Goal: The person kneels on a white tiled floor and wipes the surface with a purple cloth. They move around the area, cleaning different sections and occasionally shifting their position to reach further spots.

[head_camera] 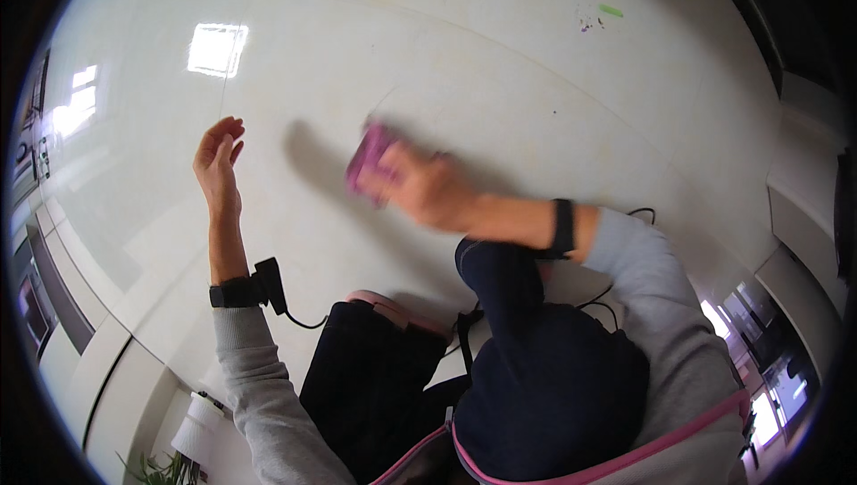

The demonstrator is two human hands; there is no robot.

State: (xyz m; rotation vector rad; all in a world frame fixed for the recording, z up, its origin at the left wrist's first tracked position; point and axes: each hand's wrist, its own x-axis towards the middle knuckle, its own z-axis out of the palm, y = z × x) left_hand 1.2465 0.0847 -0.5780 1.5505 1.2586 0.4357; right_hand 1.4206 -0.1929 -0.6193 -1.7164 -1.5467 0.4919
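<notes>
A pink-purple cleaning pad or folded cloth (368, 153) is gripped in my right hand (435, 187), low over the glossy pale tiled floor (321, 56). Motion blurs both hand and pad, so I cannot tell how firmly the pad touches the tiles. My left hand (219, 160) is raised over the floor on the left, fingers loosely curled, thumb apart, holding nothing. Black straps circle both wrists, and the left one carries a small black device (269, 284) with a cable.
Small dark and purple crumbs (584, 26) lie near a green scrap (610, 11) at the upper right. My dark-clad knees (502, 277) and a pink shoe (378, 304) are close below. Black cables (602, 294) trail beside me. A potted plant (157, 468) stands lower left.
</notes>
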